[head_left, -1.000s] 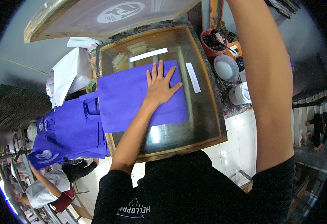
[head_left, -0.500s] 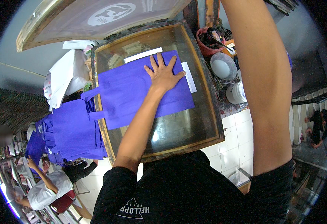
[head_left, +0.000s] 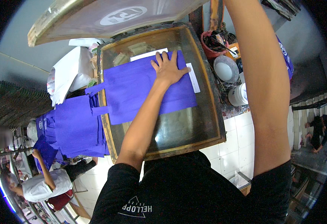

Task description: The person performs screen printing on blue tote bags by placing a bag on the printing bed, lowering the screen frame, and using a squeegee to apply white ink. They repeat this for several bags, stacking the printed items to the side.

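My left hand (head_left: 169, 71) lies spread and flat on a purple fabric bag (head_left: 137, 93), near its far right corner. The bag rests on a glass-topped wooden frame (head_left: 187, 128), its two handles hanging past the left edge. One white strip (head_left: 148, 54) borders the bag's far side and another white strip (head_left: 193, 78) its right side; my thumb reaches onto the latter. Above the far side, a hinged printing screen (head_left: 92, 22) with a white emblem stands tilted up. My right arm stretches up past the top edge, with its hand out of the picture.
A stack of purple bags (head_left: 77, 127) sits left of the frame. White wrapping (head_left: 72, 71) lies behind it. On the right are a red tub (head_left: 212, 44) of tools, a pale bowl (head_left: 226, 69) and a white bucket (head_left: 238, 95). A seated co-worker (head_left: 47, 184) handles purple fabric at lower left.
My left hand presses slightly farther along the bag toward its far corner, and the bag's near edge has moved a little away from me. The view has shifted slightly.
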